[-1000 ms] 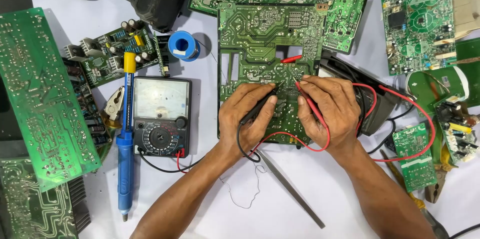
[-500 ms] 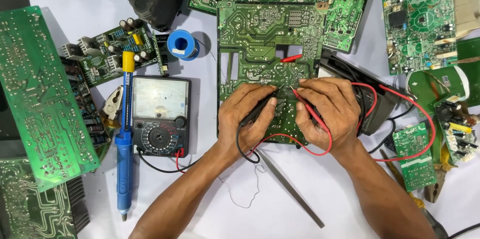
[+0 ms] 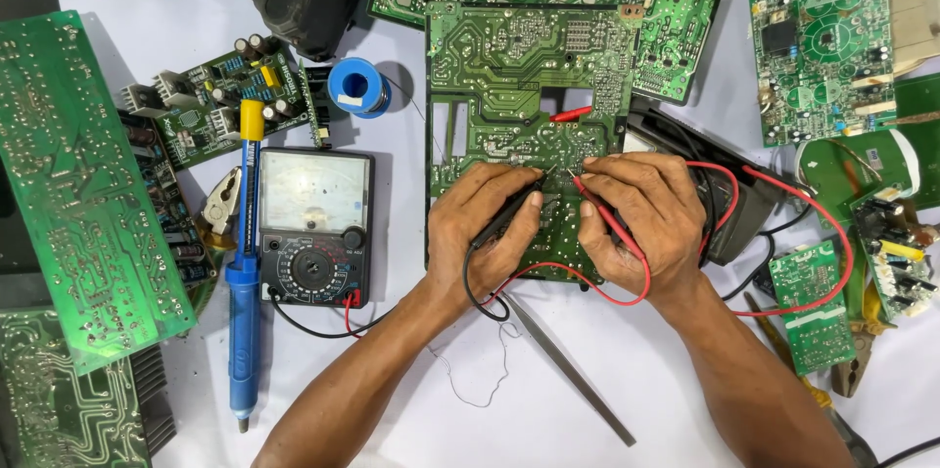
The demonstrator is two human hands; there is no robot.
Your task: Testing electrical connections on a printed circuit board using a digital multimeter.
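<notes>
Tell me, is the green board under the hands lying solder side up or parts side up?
Solder side up: the board shows flat traces and solder dots, with no parts standing on its face.

There is a single view, from a camera worn on the person's head, facing almost straight down onto the white tabletop (image 3: 490, 409). It sits close: both forearms enter from the lower edge, and the left hand (image 3: 487, 230) and right hand (image 3: 651, 223) lie near the centre. Circuit boards at the sides are cut off by the frame.
</notes>
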